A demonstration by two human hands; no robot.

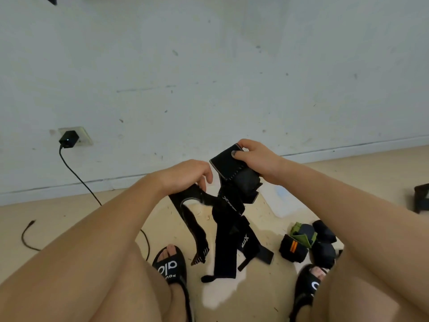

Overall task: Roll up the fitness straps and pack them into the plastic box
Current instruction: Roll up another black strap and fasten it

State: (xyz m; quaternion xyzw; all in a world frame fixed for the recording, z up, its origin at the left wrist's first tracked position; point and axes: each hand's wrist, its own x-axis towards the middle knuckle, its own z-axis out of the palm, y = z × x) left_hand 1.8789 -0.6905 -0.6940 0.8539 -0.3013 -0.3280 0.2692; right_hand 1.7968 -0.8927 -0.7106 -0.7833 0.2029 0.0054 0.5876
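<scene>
My right hand (256,160) grips the wide padded end of a black fitness strap (234,169) at chest height, thumb on top. The long tail of the strap (228,242), with white lettering, hangs down to the floor between my feet. My left hand (185,174) holds another black strap (188,205) whose curved end dangles below it. Several rolled straps (308,245), black, one with an orange stripe and one green, lie in a clear plastic box (282,201) on the floor at the right; its walls are hard to make out.
A black charger (67,139) sits in a wall socket at the left, its cable (79,180) trailing across the floor. My feet in black slides (170,267) are planted on the beige floor. A dark object (421,197) stands at the right edge. A white wall is ahead.
</scene>
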